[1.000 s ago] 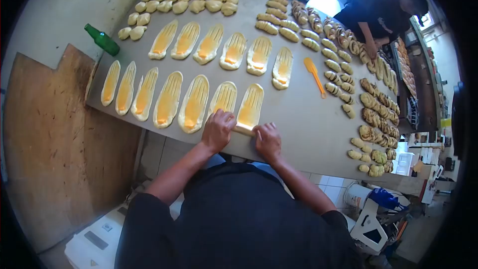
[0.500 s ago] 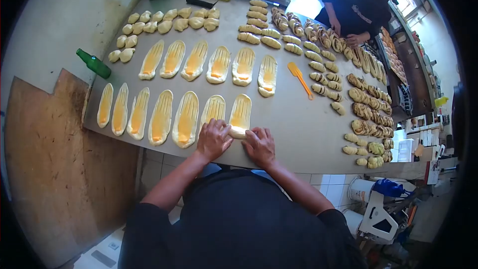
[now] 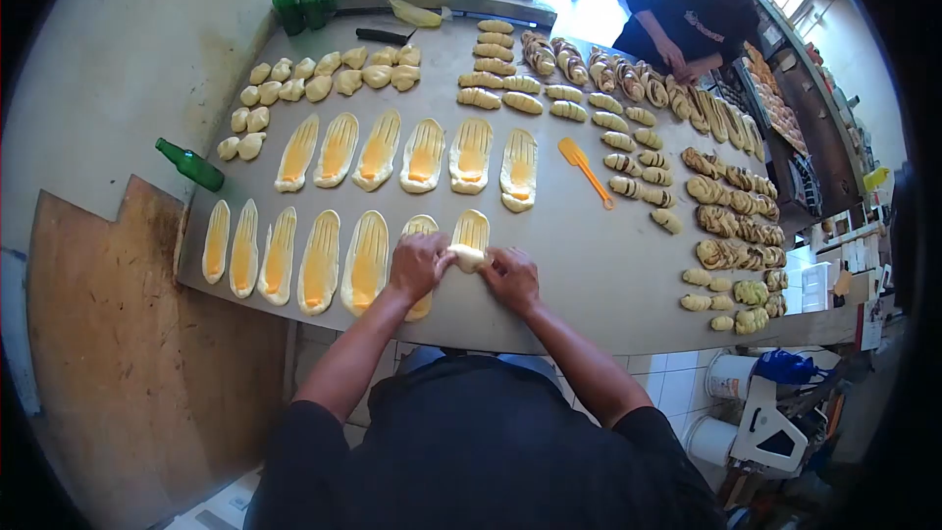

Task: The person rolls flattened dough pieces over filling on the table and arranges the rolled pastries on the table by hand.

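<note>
A dough strip (image 3: 471, 232) with slits at its far end lies at the table's near side, its near end rolled into a thick fold. My left hand (image 3: 420, 265) pinches the left end of that fold and covers part of the neighbouring strip (image 3: 419, 225). At the fold's right end, my right hand (image 3: 511, 277) grips with fingers bent. To the left lie several flat strips with orange filling (image 3: 366, 260). Another row of filled strips (image 3: 424, 155) is farther back.
An orange spatula (image 3: 587, 174) lies right of the strips. Shaped rolls (image 3: 726, 223) fill the right side. Dough lumps (image 3: 318, 87), a dark-handled tool (image 3: 383, 36) and green bottles (image 3: 189, 164) are left and back. A co-worker's hands (image 3: 685, 67) are at the back right.
The near end of the strip between my hands has been rolled farther toward its slits, and my hands have moved with it. The camera view has shifted, showing more of the back table.
</note>
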A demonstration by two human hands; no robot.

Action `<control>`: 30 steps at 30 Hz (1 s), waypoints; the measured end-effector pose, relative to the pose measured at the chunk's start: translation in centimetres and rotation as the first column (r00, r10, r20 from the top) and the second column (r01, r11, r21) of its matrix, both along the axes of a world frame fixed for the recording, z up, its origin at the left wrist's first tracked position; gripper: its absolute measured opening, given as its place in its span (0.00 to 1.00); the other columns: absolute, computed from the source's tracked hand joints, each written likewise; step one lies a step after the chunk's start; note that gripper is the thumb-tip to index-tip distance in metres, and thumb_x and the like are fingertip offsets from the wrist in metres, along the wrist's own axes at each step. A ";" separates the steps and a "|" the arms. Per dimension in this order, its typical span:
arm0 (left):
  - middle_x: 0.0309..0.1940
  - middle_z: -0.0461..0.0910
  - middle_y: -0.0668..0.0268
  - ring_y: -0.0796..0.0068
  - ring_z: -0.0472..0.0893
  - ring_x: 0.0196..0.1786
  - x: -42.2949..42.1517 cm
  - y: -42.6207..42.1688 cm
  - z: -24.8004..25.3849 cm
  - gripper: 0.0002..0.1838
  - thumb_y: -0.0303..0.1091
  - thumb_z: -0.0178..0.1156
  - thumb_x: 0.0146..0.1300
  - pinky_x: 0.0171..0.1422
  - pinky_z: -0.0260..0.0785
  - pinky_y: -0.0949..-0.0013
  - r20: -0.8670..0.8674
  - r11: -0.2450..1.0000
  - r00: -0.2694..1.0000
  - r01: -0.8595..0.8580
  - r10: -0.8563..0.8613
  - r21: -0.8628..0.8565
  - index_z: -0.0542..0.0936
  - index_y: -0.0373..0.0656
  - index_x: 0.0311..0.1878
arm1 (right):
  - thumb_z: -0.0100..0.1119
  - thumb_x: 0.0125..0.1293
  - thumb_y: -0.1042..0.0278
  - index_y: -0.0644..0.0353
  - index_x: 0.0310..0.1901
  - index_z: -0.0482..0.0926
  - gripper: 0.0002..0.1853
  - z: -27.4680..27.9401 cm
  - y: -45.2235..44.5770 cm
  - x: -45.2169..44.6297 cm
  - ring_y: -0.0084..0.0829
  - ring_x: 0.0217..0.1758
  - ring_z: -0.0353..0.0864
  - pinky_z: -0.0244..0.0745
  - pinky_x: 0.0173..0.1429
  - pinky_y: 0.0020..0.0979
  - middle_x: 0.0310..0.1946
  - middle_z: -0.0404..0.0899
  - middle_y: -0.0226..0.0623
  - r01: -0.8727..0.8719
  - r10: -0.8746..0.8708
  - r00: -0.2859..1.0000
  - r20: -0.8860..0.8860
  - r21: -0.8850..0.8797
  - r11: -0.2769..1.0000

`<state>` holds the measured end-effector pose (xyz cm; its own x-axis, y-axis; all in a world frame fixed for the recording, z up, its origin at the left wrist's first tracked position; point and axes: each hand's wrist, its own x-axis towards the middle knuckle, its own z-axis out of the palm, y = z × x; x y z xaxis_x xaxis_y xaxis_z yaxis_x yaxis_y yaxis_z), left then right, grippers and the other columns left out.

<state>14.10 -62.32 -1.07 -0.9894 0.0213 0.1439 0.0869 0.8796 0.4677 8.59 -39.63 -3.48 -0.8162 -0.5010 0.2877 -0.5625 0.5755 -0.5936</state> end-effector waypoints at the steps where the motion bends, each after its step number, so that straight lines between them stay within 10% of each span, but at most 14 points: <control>1: 0.46 0.84 0.63 0.59 0.80 0.53 -0.7 -0.5 -0.2 0.17 0.48 0.72 0.59 0.58 0.69 0.52 0.045 0.993 0.999 -0.033 0.028 0.116 0.87 0.47 0.43 | 0.73 0.61 0.53 0.52 0.46 0.87 0.16 -0.3 -0.2 -0.4 0.43 0.49 0.80 0.75 0.54 0.45 0.39 0.83 0.37 0.058 -0.049 0.964 0.261 -0.028 0.998; 3: 0.45 0.83 0.63 0.60 0.80 0.55 -2.2 -0.9 0.4 0.16 0.49 0.72 0.59 0.59 0.69 0.51 0.063 0.976 0.998 -0.031 0.018 0.215 0.87 0.48 0.41 | 0.75 0.59 0.52 0.52 0.45 0.88 0.17 0.5 -0.1 -1.1 0.42 0.51 0.79 0.74 0.56 0.45 0.40 0.82 0.36 0.152 -0.104 0.870 0.482 -0.062 0.986; 6: 0.33 0.84 0.63 0.58 0.84 0.46 -0.9 0.4 2.1 0.12 0.46 0.72 0.59 0.55 0.71 0.51 -0.321 0.994 0.945 0.038 -0.067 -0.098 0.86 0.50 0.40 | 0.75 0.60 0.54 0.50 0.48 0.88 0.17 2.5 0.2 0.1 0.42 0.51 0.80 0.76 0.58 0.42 0.41 0.83 0.38 0.022 -0.017 0.998 -0.069 0.071 0.997; 10: 0.40 0.85 0.62 0.58 0.83 0.49 -3.0 -0.5 0.8 0.14 0.46 0.70 0.62 0.55 0.71 0.52 0.089 0.985 0.996 -0.047 0.033 0.165 0.87 0.50 0.46 | 0.75 0.59 0.53 0.50 0.48 0.88 0.18 1.1 -0.4 -3.3 0.41 0.52 0.80 0.75 0.58 0.43 0.41 0.83 0.38 0.034 -0.040 0.997 0.064 0.087 0.996; 13: 0.36 0.85 0.59 0.55 0.84 0.45 -4.0 -0.4 0.3 0.16 0.42 0.72 0.60 0.52 0.73 0.52 -0.190 0.995 0.982 0.042 -0.023 0.096 0.87 0.47 0.49 | 0.77 0.57 0.53 0.51 0.47 0.88 0.18 0.9 -0.5 -3.9 0.41 0.50 0.81 0.76 0.55 0.43 0.37 0.83 0.37 0.097 -0.084 0.910 0.407 -0.011 0.995; 15: 0.37 0.86 0.59 0.55 0.84 0.44 -3.9 0.0 0.3 0.16 0.43 0.72 0.60 0.52 0.73 0.52 -0.329 0.998 0.944 0.055 -0.041 0.035 0.87 0.47 0.49 | 0.77 0.57 0.54 0.51 0.47 0.88 0.18 1.7 -0.2 -3.2 0.41 0.51 0.81 0.76 0.56 0.43 0.39 0.83 0.36 0.021 -0.021 1.000 -0.011 0.045 0.999; 20: 0.38 0.85 0.61 0.54 0.83 0.45 -6.5 -1.1 0.2 0.17 0.46 0.74 0.58 0.55 0.73 0.52 0.054 0.983 0.998 -0.022 0.013 0.182 0.86 0.47 0.45 | 0.76 0.56 0.56 0.50 0.46 0.89 0.17 2.1 -0.8 -6.8 0.40 0.52 0.81 0.76 0.57 0.43 0.42 0.83 0.34 0.040 -0.039 0.999 -0.011 0.089 0.995; 30: 0.52 0.81 0.66 0.62 0.78 0.59 -7.5 -1.3 1.7 0.25 0.51 0.79 0.50 0.64 0.70 0.53 -0.080 0.997 0.995 0.059 -0.062 -0.048 0.88 0.48 0.49 | 0.74 0.54 0.59 0.50 0.40 0.88 0.13 2.5 -2.8 -7.0 0.42 0.60 0.75 0.73 0.62 0.43 0.51 0.80 0.35 -0.004 0.040 0.985 -0.167 0.211 0.977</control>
<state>6.56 -63.64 0.65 -0.9711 0.0891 0.2214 0.1767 0.8919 0.4162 1.61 -42.40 -0.95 -0.7524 -0.5822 0.3080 -0.6586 0.6629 -0.3560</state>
